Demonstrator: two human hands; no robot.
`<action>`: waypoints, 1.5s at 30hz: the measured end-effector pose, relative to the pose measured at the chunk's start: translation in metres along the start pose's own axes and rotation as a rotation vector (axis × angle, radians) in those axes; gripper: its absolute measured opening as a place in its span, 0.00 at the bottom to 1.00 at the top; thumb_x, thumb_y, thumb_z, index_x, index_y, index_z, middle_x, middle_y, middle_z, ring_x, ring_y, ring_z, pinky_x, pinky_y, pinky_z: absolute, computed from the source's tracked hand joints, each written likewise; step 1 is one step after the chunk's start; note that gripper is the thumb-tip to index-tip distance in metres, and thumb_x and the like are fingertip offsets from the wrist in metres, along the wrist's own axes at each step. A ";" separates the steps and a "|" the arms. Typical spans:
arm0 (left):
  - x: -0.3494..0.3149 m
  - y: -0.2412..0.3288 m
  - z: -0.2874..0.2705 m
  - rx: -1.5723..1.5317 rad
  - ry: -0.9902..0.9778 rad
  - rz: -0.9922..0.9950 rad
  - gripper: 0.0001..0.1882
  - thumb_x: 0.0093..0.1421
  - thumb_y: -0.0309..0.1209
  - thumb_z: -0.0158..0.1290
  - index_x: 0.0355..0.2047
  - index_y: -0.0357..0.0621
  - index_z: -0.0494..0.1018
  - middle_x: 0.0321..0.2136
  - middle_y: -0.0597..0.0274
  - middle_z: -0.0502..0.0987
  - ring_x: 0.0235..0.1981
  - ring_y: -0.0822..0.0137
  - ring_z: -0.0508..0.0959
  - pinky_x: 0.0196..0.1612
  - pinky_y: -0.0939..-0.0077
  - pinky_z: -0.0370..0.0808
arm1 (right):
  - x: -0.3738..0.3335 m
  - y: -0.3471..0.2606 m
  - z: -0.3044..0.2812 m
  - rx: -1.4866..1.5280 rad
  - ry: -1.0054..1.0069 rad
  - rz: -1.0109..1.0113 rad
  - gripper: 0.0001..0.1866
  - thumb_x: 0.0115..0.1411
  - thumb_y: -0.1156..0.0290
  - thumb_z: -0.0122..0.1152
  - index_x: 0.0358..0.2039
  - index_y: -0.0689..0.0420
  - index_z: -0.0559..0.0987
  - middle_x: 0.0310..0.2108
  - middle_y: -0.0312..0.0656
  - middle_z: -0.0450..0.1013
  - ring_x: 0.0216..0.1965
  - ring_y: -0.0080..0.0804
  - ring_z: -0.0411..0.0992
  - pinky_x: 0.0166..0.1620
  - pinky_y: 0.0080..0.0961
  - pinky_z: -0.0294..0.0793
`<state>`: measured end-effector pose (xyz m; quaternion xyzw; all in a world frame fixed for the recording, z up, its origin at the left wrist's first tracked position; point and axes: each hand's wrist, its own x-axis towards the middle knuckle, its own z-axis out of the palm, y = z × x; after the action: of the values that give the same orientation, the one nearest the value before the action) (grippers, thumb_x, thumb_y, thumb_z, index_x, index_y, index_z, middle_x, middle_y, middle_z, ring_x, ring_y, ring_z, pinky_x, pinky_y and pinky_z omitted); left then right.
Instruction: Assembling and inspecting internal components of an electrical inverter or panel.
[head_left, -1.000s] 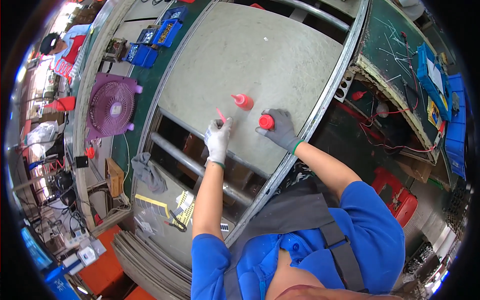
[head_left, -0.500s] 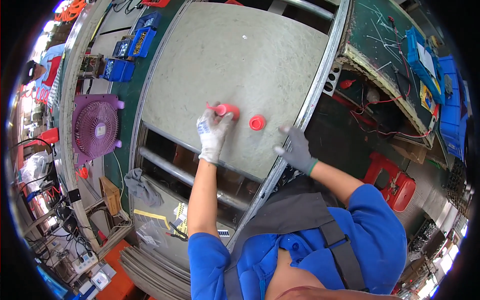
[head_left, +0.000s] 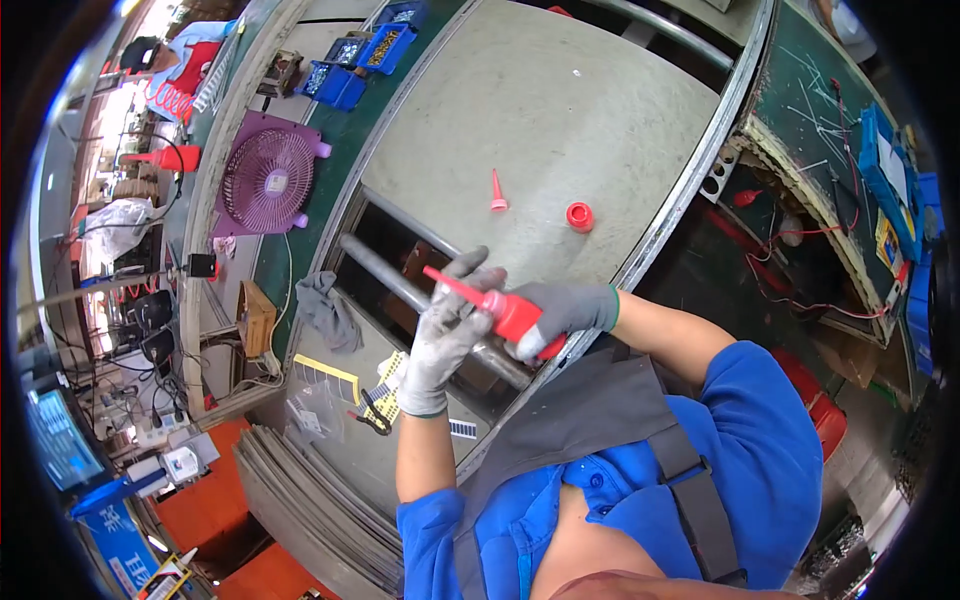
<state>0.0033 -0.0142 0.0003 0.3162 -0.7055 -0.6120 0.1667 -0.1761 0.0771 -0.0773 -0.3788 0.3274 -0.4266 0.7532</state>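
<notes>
A red squeeze bottle [head_left: 517,318] with a long pointed nozzle lies tilted between my hands, its tip toward the upper left. My right hand [head_left: 572,310], in a grey glove, is closed round the bottle's body near its base. My left hand [head_left: 445,342], in a white and grey glove, holds the neck end between thumb and fingers. The nozzle passes over its fingers, and part of the grip is hidden. Beyond my hands, on the grey board, a loose red cone-shaped nozzle [head_left: 498,194] stands beside a round red piece [head_left: 580,217] with a ring-like top.
Metal rails [head_left: 690,165] edge the grey board [head_left: 520,90]; a roller [head_left: 385,272] crosses the gap on its near side. Leftward are a purple fan [head_left: 268,175], blue bins [head_left: 335,85] of small parts and a grey cloth [head_left: 328,312]. A green bench [head_left: 790,110] is at right.
My left hand has brought the red bottle off the board toward my body. My right hand, earlier without anything in it, now grips the bottle's body. The view has shifted.
</notes>
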 end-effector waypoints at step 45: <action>0.002 0.051 -0.029 1.510 -0.346 -0.211 0.29 0.47 0.46 0.63 0.45 0.41 0.70 0.36 0.50 0.80 0.42 0.46 0.80 0.48 0.52 0.73 | 0.051 0.011 0.046 -1.251 0.430 -0.120 0.23 0.51 0.56 0.67 0.43 0.54 0.71 0.39 0.48 0.77 0.41 0.48 0.79 0.41 0.45 0.78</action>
<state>0.0072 -0.0348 0.0552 0.3097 -0.9129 -0.0196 -0.2651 -0.1128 0.0483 -0.0722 -0.6686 0.6345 -0.2636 0.2844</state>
